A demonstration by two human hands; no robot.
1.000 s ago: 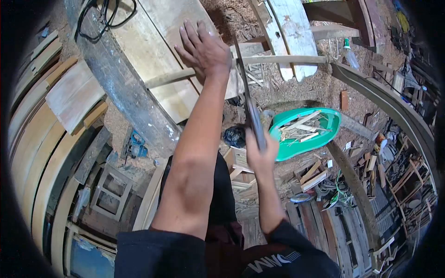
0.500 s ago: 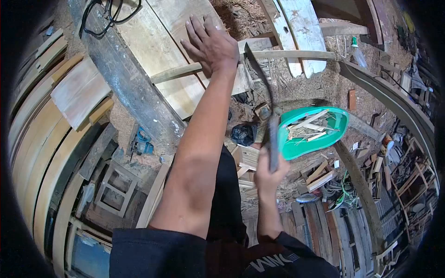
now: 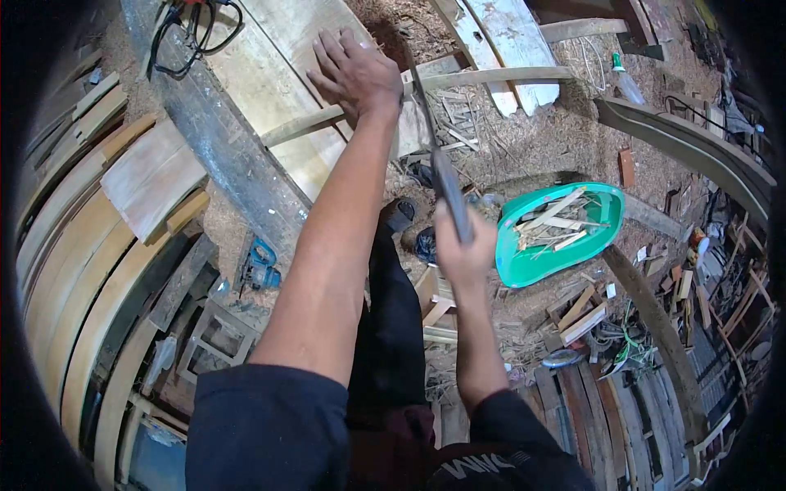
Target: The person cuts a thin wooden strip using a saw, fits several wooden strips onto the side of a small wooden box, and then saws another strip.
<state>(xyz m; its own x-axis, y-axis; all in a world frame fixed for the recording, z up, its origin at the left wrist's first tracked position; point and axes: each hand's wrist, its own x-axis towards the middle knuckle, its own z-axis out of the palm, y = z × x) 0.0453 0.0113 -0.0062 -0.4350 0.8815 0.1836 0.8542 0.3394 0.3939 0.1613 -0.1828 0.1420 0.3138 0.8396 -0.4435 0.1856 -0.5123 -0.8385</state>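
My left hand (image 3: pixel 358 75) lies flat with fingers spread on the pale boards (image 3: pixel 270 57) of the bench. Its heel and wrist rest over a long narrow wooden strip (image 3: pixel 483 77) that crosses the boards and sticks out to the right. My right hand (image 3: pixel 465 245) is closed round the grey handle of what looks like a hand saw (image 3: pixel 427 110). The long dark blade is seen nearly edge-on, so its teeth do not show. It crosses the strip just right of my left hand, its tip beyond the strip.
A green tub (image 3: pixel 559 233) of wood scraps stands on the right. A blue power tool (image 3: pixel 262 263) sits at lower left, and a black cable (image 3: pixel 196 37) lies on the bench. Stacked curved planks (image 3: pixel 90 270) line the left. Wood debris and shavings cover the floor.
My right hand and the saw have moved forward and slightly left, so the blade tip now reaches farther past the strip. My left hand stays on the boards. The whole view has shifted slightly.
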